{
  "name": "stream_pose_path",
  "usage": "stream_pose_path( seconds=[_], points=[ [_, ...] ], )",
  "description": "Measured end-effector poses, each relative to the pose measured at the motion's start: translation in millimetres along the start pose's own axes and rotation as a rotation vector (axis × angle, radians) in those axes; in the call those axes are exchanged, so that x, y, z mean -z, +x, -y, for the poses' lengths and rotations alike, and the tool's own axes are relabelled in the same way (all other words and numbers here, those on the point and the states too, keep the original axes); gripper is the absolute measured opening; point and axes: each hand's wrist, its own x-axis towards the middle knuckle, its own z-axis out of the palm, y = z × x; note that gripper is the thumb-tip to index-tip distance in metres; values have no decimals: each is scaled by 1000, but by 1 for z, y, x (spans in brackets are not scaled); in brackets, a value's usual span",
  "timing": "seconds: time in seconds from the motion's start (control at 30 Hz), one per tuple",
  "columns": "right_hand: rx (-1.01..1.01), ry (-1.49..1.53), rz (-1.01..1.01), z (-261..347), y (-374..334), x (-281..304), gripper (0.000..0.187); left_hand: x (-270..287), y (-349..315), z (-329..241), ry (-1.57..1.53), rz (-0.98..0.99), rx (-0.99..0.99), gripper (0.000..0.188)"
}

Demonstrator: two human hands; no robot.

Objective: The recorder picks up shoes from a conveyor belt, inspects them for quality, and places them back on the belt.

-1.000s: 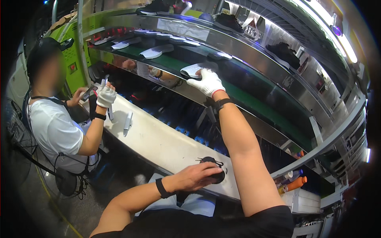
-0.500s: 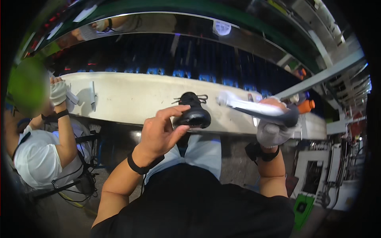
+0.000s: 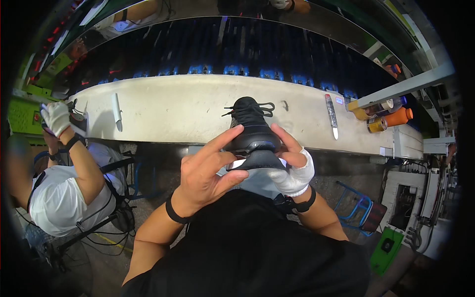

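A black lace-up shoe upper point(image 3: 249, 116) points away from me at the worktable's near edge. Its laces lie loose on top. Against its near end sits a shoe sole point(image 3: 257, 161), black with white edges. My bare left hand point(image 3: 205, 171) is closed on the left side, fingers along the upper and thumb by the sole. On the other side my right hand point(image 3: 296, 171), in a white glove with bare fingertips, is closed round the sole and touches the upper. The underside of the sole is mostly hidden.
The pale worktable point(image 3: 173, 106) runs across in front of dark rollers point(image 3: 237, 49). A knife-like tool point(image 3: 331, 116) lies right; an orange bottle point(image 3: 398, 117) and yellow can point(image 3: 377, 124) stand beyond it. A white strip point(image 3: 117, 111) lies left, near a seated co-worker point(image 3: 64, 198).
My right hand has brought the sole from the right to the near end of the upper. My left hand has shifted slightly right and now grips alongside it. The co-worker's gloved hand has moved.
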Motion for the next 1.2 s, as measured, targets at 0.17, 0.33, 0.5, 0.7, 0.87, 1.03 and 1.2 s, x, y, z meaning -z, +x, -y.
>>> stream_pose_path(
  seconds=[0.17,0.33,0.5,0.7,0.87,1.03,1.2],
  points=[
    [51,-123,11,-1,1,1,37,1,-4,4,17,25,33,43],
    [55,-105,-33,-2,0,-5,36,-2,-2,8,-26,-13,11,43],
    [58,-163,-35,-3,3,-8,38,-3,-6,9,-73,-52,33,42],
    [-56,-64,-73,-15,10,-28,45,10,-8,13,-64,-20,125,42],
    [142,-280,-86,-19,27,-34,50,54,27,-5,70,248,191,44],
    [182,-304,33,-14,37,-51,41,69,50,-22,448,403,123,103],
    [-45,-448,175,-34,12,-42,36,76,49,-4,458,413,219,97]
  ],
)
